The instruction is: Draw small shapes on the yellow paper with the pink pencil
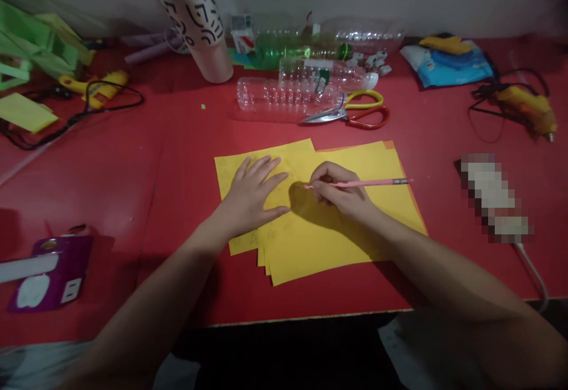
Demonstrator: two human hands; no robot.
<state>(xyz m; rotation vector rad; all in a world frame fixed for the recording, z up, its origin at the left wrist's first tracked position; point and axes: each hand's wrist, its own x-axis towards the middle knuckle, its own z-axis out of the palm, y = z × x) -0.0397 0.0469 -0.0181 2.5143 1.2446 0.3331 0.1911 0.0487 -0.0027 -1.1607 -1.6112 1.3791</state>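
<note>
Several yellow paper sheets lie overlapped on the red table, with an orange edge showing at the upper right. Faint pencil marks cover the left sheet. My left hand rests flat on that part, fingers spread. In my right hand a pink pencil is pinched between thumb and fingers. Its tip points left, close to the paper, and its eraser end sticks out to the right. I cannot tell whether the tip touches the sheet. Beyond the paper lie scissors with one yellow and one red handle.
Clear plastic bottles and a green bottle lie behind the scissors, beside an upright white tumbler. Yellow glue guns with black cords flank both sides. A blurred phone-like object trails a cable; a purple package lies left.
</note>
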